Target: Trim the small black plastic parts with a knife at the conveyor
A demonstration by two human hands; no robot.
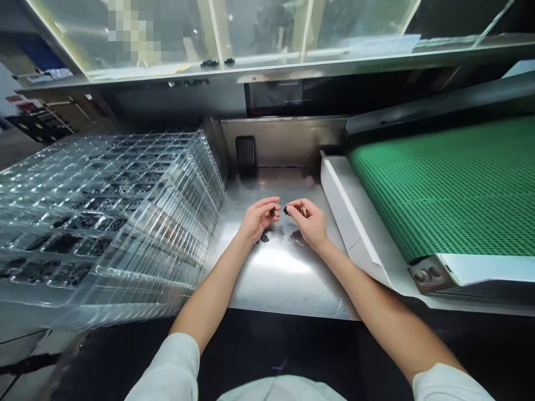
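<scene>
Over the metal work surface (288, 278), my left hand (259, 218) is closed on a small black part (273, 211) held at the fingertips. Facing it, my right hand (308, 220) pinches another small black part (286, 210) between thumb and finger. The two parts are close together with a narrow gap between them. Something small and light brown shows by the curled fingers of my right hand, too small to name. Below my left hand lie loose small black parts (264, 238) on the metal, partly hidden by the wrist.
A tall stack of clear plastic trays (163, 223) with black parts in the pockets stands at left. At right, a green conveyor belt (451, 184) runs beside a white raised guard (351, 206). A metal back wall (288, 142) and a windowed panel (259, 33) close off the far side.
</scene>
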